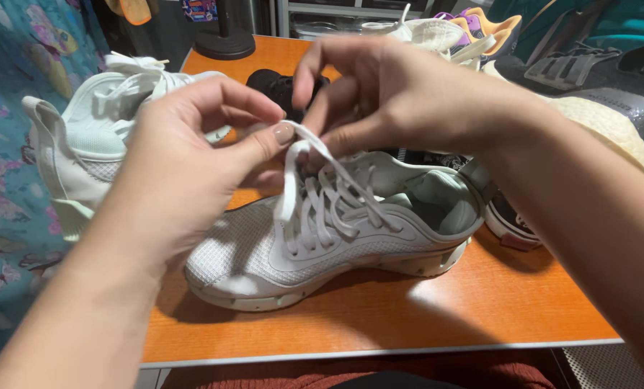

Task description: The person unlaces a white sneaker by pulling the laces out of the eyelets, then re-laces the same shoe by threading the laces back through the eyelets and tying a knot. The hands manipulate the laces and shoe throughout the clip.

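A pale white-green sneaker lies on an orange table, toe towards the left. Its white lace rises from the eyelets into both hands. My left hand pinches the lace between thumb and forefinger just above the tongue. My right hand comes in from the right and grips the same lace with its fingertips, close to my left thumb. The lace end hangs down in a flat strip over the laced front.
The matching sneaker stands upright at the table's left, behind my left hand. A black shoe lies behind, another dark shoe at the right. More shoes and a straw-coloured item crowd the far right. Floral fabric hangs left.
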